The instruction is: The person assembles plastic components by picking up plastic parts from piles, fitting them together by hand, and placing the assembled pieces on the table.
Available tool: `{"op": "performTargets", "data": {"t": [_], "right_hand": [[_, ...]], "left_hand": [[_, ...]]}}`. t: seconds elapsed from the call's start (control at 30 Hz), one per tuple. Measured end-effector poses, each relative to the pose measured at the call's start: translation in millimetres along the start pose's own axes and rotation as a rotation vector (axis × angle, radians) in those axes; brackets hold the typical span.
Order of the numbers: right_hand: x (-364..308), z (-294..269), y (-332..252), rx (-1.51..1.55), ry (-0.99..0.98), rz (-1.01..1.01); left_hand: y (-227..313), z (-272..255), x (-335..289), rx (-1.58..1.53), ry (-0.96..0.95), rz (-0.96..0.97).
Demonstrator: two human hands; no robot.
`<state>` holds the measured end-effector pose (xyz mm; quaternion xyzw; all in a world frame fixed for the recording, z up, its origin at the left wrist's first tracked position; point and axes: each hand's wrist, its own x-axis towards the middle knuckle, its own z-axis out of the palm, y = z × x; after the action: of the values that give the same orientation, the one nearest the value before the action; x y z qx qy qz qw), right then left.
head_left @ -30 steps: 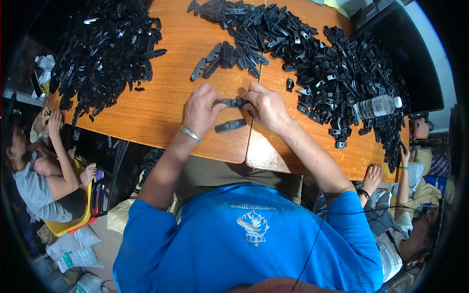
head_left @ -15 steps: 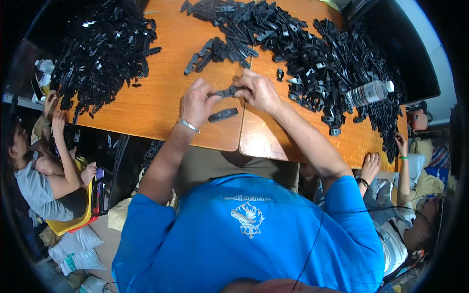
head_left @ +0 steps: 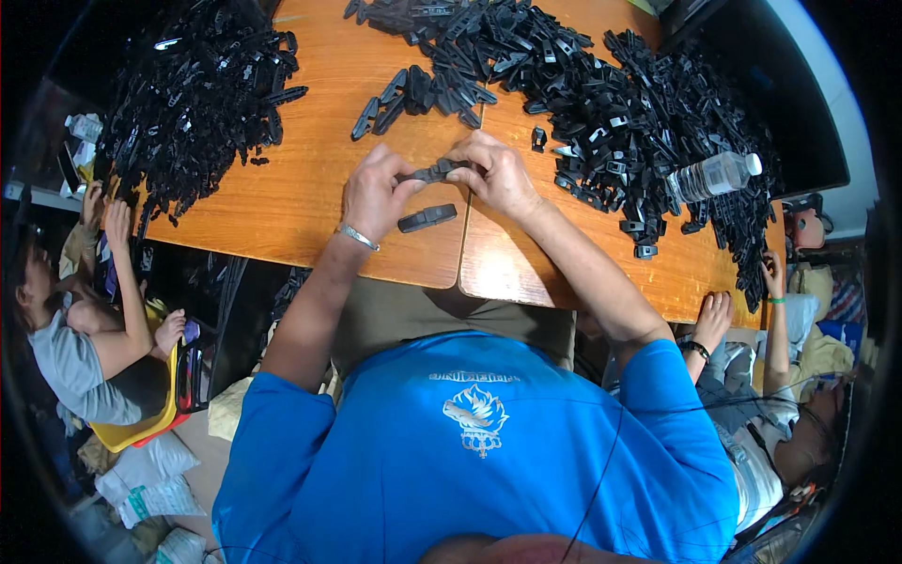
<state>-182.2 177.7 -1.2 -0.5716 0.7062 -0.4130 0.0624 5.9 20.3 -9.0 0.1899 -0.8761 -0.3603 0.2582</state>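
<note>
Since a second ago: the whole view has slid, hands hardly shift against the desk (head_left: 310, 188), but the held black piece (head_left: 435, 172) now tips its right end a bit farther from the body. It sits over the desk left of the seam (head_left: 461, 254), long axis roughly left-right, strung between both hands; can't tell if it touches the wood. Left hand (head_left: 373, 193): fingers pinching its left end. Right hand (head_left: 501, 179): fingers pinching its right end, covering part of it. Loose black piece (head_left: 427, 218) lies on the desk just body-side of the held one, near parallel, same slant, touched by neither hand; left is nearer. Next out: small cluster (head_left: 418, 92) of similar pieces beyond the hands, single piece (head_left: 538, 139) near the right hand, on its outer side. Then left heap (head_left: 197, 103), well apart, and right heap (head_left: 601, 122) with a clear bottle (head_left: 719, 177) lying on it.
</note>
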Motion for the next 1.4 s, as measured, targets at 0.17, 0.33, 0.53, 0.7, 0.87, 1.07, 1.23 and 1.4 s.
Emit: {"op": "performTargets", "data": {"t": [0.17,0.33,0.53,0.7,0.87,1.07,1.23,1.4], "right_hand": [[9.5,-4.3,3.8,-0.05,-0.029,-0.1],[13.9,6.7,-7.5,-0.132,-0.071,-0.13],[-9.2,-25.1,-11.3,-0.025,-0.232,-0.07],[-16.6,-89.9,6.8,-0.444,0.072,0.219],[0.3,-80.7,36.3,-0.697,0.006,0.305],[3.5,-65.5,25.8,-0.59,-0.062,0.311],[-7.8,-56.3,6.5,-0.085,0.026,0.298],[-32.9,-33.8,-3.1,0.062,0.08,0.389]], "left_hand": [[-1.8,5.5,4.2,-0.025,0.028,0.072],[3.9,6.7,6.9,0.008,0.002,0.024],[-1.0,-13.7,26.3,-0.118,-0.348,-0.006],[25.0,3.9,73.5,0.158,-0.136,0.252],[18.8,47.9,118.6,0.529,-0.108,0.412],[28.2,46.5,114.1,0.58,-0.085,0.656],[28.1,39.3,80.4,0.496,-0.2,0.566],[19.8,25.9,49.7,0.113,-0.193,0.252]]}}
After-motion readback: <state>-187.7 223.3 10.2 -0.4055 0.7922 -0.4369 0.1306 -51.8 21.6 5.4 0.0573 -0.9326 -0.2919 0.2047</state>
